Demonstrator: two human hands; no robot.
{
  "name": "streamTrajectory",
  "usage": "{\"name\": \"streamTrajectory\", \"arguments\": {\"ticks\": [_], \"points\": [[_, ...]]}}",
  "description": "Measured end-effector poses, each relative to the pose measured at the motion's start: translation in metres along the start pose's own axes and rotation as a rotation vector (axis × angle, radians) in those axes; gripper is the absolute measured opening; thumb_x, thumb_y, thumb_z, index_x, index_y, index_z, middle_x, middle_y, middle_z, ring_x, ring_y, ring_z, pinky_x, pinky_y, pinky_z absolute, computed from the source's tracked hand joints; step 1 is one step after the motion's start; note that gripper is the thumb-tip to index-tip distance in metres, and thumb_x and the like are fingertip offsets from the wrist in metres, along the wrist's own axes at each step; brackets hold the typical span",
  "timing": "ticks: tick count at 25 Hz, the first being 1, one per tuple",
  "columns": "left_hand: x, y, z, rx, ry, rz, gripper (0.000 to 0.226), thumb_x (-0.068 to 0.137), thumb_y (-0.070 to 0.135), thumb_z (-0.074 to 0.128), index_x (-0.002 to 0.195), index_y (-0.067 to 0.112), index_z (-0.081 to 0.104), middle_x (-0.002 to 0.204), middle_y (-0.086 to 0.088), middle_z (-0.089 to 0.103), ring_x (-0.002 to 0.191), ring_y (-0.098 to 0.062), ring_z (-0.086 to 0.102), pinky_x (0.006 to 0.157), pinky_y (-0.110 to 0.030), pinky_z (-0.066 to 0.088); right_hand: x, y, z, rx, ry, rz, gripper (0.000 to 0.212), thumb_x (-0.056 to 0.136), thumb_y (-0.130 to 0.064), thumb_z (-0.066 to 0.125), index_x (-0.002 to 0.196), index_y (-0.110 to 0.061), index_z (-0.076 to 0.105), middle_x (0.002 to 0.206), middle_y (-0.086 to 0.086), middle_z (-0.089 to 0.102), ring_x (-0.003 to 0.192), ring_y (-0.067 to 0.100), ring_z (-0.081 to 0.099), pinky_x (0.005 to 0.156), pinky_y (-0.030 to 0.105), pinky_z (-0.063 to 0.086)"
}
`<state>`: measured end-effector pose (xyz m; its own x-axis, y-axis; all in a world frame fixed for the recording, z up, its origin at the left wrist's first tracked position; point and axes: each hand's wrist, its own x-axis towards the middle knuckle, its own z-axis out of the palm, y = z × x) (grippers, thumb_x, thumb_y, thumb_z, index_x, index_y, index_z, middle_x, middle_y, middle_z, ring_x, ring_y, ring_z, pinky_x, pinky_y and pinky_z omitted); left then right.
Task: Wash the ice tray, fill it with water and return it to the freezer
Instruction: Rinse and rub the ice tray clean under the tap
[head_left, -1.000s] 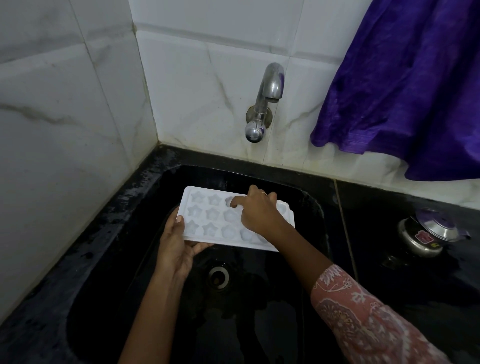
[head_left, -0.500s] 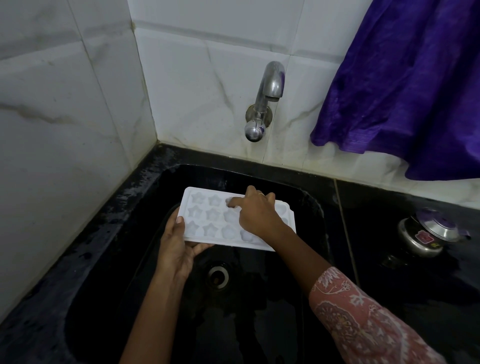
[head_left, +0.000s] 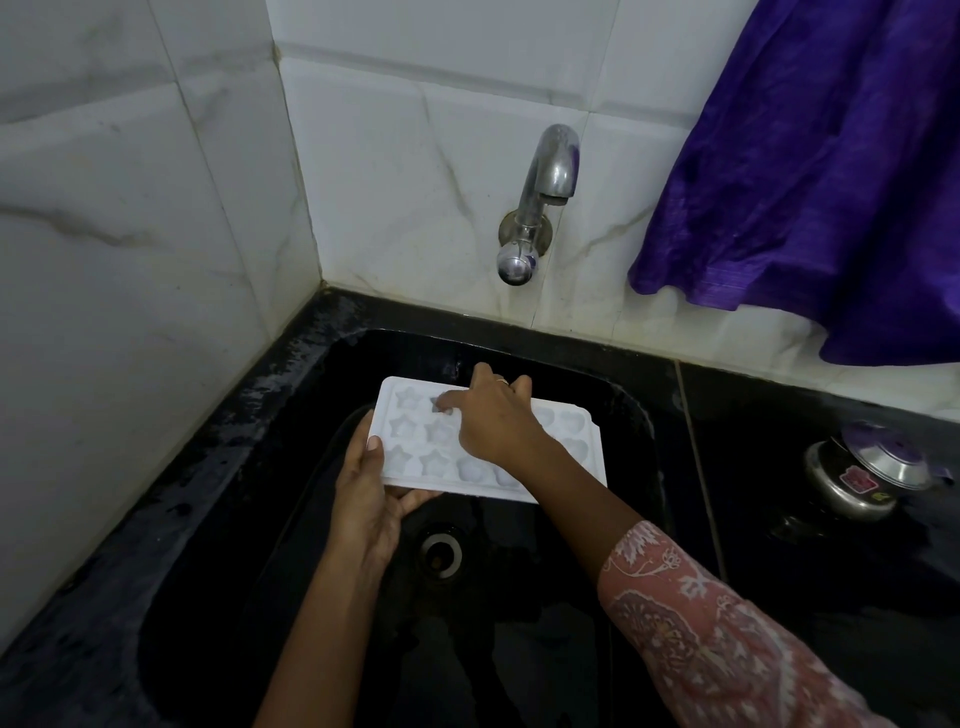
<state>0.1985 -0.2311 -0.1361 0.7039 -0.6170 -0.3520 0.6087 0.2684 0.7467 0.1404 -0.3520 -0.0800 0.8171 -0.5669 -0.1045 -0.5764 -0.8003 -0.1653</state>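
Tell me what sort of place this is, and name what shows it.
Most likely a home kitchen, at the sink corner. A metal tap juts from marble-look wall tiles above a black sink with a drain, and a steel pressure cooker sits on the black counter beside it.

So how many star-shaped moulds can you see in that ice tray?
5 in the ice tray: top row, two in the middle row, two in the near row. The right hand covers more cells, so some may be hidden.
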Motion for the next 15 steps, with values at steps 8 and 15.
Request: {"name": "streamTrajectory", "arguments": {"ticks": [8,15], "points": [[-0.0016,0.0026,-0.0015,-0.031,-0.002,0.001,0.037,0.100,0.020,0.034,0.135,0.026,0.044,0.130,-0.005,0.053,0.102,-0.023,0.060,0.057,-0.039,0.059,0.0038,0.0000,0.0051,-0.036,-0.010,0.001,0.048,0.091,-0.010,0.047,0.131,-0.036,0.048,0.129,0.009,0.039,0.117,0.024,0.042,0.103,0.040,0.020],[-0.0013,0.0017,0.0020,-0.011,0.003,0.012,0.038,0.100,0.019,0.034,0.137,0.026,0.041,0.133,-0.004,0.050,0.104,-0.023,0.059,0.056,-0.037,0.059,0.0037,-0.0035,0.0050,-0.058,0.019,-0.001,0.051,0.091,-0.008,0.045,0.135,-0.034,0.045,0.131,0.010,0.038,0.118,0.025,0.043,0.104,0.040,0.020]]}}
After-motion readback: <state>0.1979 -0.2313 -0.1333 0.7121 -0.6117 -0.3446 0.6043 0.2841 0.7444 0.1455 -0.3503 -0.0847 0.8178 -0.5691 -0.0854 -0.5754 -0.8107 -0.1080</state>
